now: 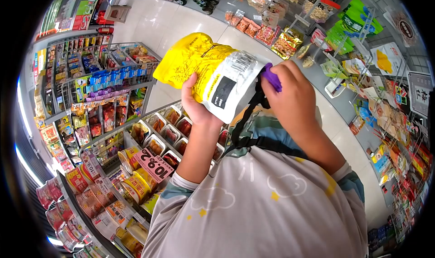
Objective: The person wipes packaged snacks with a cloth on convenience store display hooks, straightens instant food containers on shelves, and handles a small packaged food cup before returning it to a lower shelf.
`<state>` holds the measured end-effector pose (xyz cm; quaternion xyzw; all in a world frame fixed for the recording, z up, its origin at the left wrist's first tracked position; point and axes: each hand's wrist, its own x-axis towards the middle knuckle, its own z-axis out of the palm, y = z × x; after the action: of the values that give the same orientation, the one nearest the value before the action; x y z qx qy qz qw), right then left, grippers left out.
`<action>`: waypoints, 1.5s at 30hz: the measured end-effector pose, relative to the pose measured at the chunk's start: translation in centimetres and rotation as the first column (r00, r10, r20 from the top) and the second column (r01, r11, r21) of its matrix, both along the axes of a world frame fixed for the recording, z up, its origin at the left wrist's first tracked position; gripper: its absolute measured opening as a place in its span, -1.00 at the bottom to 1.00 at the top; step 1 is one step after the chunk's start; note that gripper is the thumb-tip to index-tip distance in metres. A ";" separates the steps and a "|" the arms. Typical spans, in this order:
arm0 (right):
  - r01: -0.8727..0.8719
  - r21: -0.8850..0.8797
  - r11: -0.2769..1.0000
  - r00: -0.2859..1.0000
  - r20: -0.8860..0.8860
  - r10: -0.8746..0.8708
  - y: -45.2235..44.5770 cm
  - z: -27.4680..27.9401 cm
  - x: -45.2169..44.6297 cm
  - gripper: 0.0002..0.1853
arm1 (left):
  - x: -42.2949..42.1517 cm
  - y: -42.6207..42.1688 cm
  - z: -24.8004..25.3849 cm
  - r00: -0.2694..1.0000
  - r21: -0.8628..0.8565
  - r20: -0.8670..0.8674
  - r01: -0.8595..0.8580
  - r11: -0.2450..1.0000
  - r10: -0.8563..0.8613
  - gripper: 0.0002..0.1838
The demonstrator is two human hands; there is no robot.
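A yellow and white snack pouch (210, 74) is held up in front of my chest, tilted, with a black printed label on its white part. My left hand (199, 101) grips it from below, thumb against the printed side. Bunched in the closed fingers of my right hand (292, 92) is a purple cloth (272, 79), which sits at the white end of the pouch. Whether the cloth presses on the pouch there is hard to tell. A black strap (247, 122) hangs just below this hand.
To the left stand a wire rack (149, 86) of packaged snacks and a bin with instant-noodle cups (136, 188) and a pink price sign (154, 167). White baskets (156, 122) hold small packs. Hanging bags (358, 20) line the right shelves, beside a tiled floor (154, 27).
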<state>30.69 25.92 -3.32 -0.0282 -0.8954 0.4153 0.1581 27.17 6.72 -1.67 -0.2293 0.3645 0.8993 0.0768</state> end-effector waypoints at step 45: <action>-0.709 -0.074 0.701 0.705 -0.073 0.706 4.0 2.8 4.2 -0.25 | 3.6 0.0 -3.9 0.875 0.293 -0.080 0.478 0.828 -0.477 -0.29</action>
<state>34.86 29.91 -0.48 0.3179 -0.8133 0.4872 0.0024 30.73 6.73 -5.53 -0.1151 0.2675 0.8970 0.3326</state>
